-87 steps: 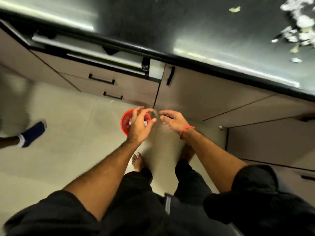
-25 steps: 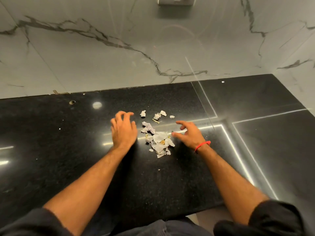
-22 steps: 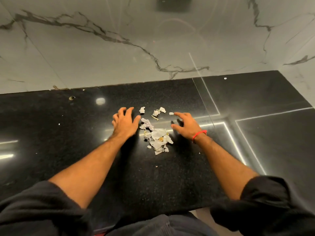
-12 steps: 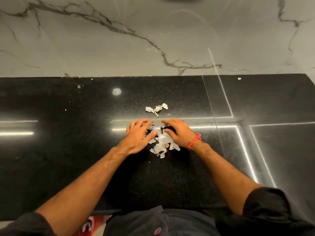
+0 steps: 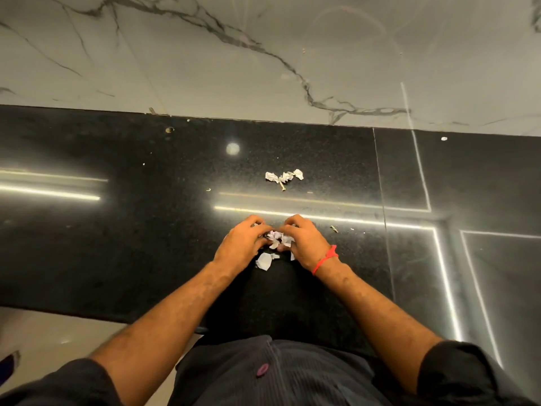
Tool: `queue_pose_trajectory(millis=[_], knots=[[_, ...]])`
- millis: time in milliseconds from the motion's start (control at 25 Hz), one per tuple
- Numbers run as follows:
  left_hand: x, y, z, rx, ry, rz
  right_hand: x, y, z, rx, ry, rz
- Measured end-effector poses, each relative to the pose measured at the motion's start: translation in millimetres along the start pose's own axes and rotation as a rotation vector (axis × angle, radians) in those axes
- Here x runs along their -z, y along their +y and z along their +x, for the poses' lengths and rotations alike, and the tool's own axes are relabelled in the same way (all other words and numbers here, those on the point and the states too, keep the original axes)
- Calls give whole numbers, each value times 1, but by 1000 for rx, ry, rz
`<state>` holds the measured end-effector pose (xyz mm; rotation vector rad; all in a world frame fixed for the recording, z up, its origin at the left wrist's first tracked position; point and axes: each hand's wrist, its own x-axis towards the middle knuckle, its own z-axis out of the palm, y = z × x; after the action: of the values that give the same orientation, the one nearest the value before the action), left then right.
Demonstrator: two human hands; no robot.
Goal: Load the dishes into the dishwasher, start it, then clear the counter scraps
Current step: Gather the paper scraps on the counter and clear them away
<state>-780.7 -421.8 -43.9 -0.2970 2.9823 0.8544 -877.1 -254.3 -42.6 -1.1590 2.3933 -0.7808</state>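
Observation:
A pile of white paper scraps (image 5: 276, 238) lies on the black counter (image 5: 146, 244), bunched between my two hands. My left hand (image 5: 240, 244) curls its fingers round the left side of the pile. My right hand (image 5: 304, 243), with a red band at the wrist, curls round the right side. One loose scrap (image 5: 263, 261) lies just in front of the hands, toward me. A smaller cluster of scraps (image 5: 283, 176) sits farther back on the counter, apart from both hands.
A marble wall (image 5: 263, 60) rises behind the counter. Small crumbs (image 5: 333, 228) lie right of my right hand, and a white speck (image 5: 443, 138) sits near the wall. The counter's front edge (image 5: 87, 313) runs at lower left, with pale floor (image 5: 44, 341) below it.
Both hands have closed in from either side of the scraps and drawn the pile together toward me, fingers now curled over it. The far cluster stayed put.

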Motion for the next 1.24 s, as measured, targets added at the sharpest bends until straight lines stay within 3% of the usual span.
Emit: queue_pose_trajectory(millis=[120,240,440,600,920,1240], knots=[[0,10,0,45,57,-36,4,-4,1,66,55,28],[11,16,3,128,80,-125,10,-5,10,-39,66,94],[29,4,-10,243,196,-203,5,-7,12,-272,200,464],[45,-19,-38,348,262,-318,-11,-37,13,-314,178,687],[99,-99,-152,393,452,-438,-83,-170,34,-262,119,797],[143,-224,-312,518,579,-445,-216,-332,37,-173,-34,775]])
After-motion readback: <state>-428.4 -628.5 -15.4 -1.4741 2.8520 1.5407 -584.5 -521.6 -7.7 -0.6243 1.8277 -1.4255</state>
